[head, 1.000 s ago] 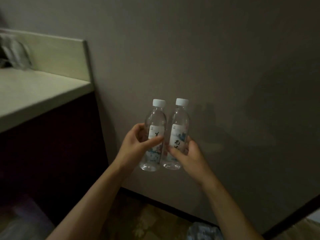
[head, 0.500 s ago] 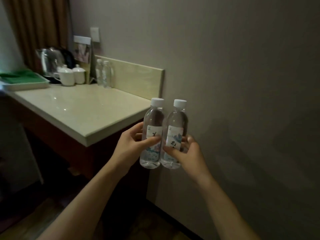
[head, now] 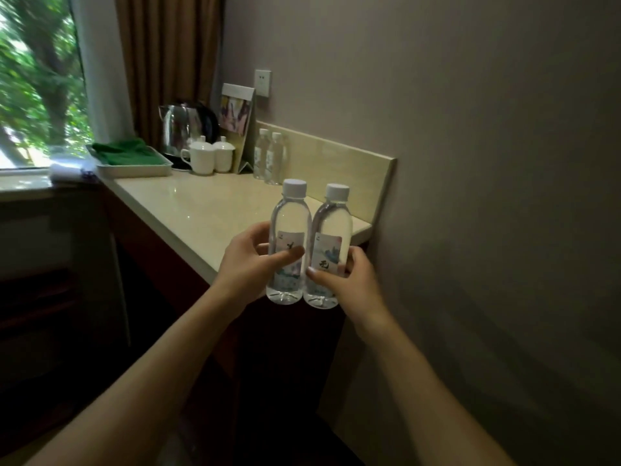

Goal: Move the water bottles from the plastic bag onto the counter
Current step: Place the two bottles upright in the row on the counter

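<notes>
Where the cabinet below the bench [head: 208, 210] falls into shadow, nothing there can be made out, and the bottle labels are too blurred to read. Left hand [head: 250, 265] grasps the left bottle [head: 288, 243]; right hand [head: 349, 280] grasps the right bottle [head: 331, 250]. Both bottles stand upright, side by side and touching, held in the air over the bench's near corner. Two more bottles [head: 268, 156] stand at the bench's back, beside a kettle [head: 183, 129], cups [head: 210, 156] and a tray [head: 131, 168].
</notes>
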